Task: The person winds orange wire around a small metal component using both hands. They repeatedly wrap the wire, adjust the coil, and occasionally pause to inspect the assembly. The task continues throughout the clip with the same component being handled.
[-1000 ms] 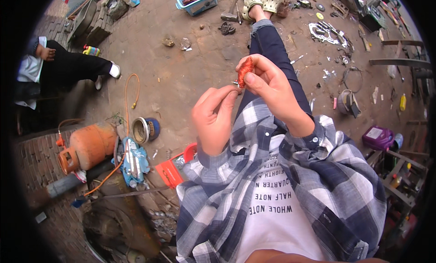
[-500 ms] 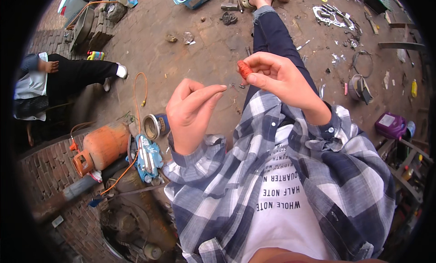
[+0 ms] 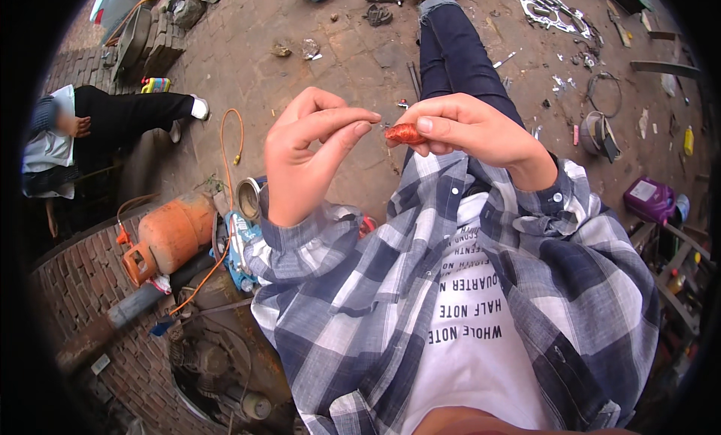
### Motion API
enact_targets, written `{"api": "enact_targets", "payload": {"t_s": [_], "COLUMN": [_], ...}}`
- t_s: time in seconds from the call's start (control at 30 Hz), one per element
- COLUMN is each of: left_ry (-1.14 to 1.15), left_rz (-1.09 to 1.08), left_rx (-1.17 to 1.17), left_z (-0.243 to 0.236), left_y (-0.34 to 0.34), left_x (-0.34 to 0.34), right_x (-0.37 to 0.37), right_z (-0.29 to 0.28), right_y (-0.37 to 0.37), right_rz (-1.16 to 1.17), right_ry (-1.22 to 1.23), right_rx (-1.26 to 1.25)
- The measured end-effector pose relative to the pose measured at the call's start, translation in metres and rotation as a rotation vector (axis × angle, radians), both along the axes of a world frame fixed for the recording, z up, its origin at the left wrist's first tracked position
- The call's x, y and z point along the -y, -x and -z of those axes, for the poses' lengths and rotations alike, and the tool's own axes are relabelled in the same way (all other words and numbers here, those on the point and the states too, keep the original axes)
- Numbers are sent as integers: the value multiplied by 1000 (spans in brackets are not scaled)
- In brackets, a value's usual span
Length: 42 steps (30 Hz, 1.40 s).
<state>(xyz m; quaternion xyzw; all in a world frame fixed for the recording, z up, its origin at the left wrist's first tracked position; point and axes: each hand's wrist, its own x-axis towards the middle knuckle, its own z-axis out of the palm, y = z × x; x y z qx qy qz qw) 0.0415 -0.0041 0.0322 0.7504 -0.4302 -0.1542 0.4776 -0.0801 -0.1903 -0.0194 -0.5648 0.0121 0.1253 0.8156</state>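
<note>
While the red bundle (image 3: 404, 134) sits gripped between the thumb and fingers of your right hand (image 3: 481, 132), its glossy, ridged strands look already gathered into a compact oval; whether any are left loose cannot be told. Just left of the bundle, your left hand (image 3: 306, 153) brings thumb and forefinger nearly together, perhaps on something too fine to see. Well left of and below the bundle lies a rounded, scuffed orange cylinder (image 3: 180, 226); well right, a purple plastic jug (image 3: 650, 198).

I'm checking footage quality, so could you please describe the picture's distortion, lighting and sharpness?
Head view: black side rims, brickwork nearby seemingly bent; head view: soft light, no hard shadows; head view: right hand and red bundle look fairly sharp.
</note>
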Motion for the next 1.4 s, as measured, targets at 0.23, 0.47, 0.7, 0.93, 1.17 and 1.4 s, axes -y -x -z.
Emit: {"api": "enact_targets", "payload": {"t_s": [0.23, 0.47, 0.7, 0.93, 1.17, 1.4], "left_ry": [-6, -28, 45, -130, -150, -48], "left_rz": [-30, -1, 58, 307, 332, 309], "left_rx": [-44, -99, 85, 173, 158, -11], "left_z": [5, -1, 1, -8, -9, -9], "left_y": [-4, -5, -12, -13, -15, -17], "left_x": [-3, -4, -4, -5, -5, -4], "right_x": [-2, -6, -6, -9, -7, -6], "right_z": [4, -2, -2, -1, -2, 1], "right_y": [-2, -4, -4, -5, -3, -3], "right_rz": [-77, -103, -103, -124, -159, -242], "right_ry": [-142, -93, -96, -91, -139, -192], "right_rx": [-9, -38, -46, -55, -44, -28]}}
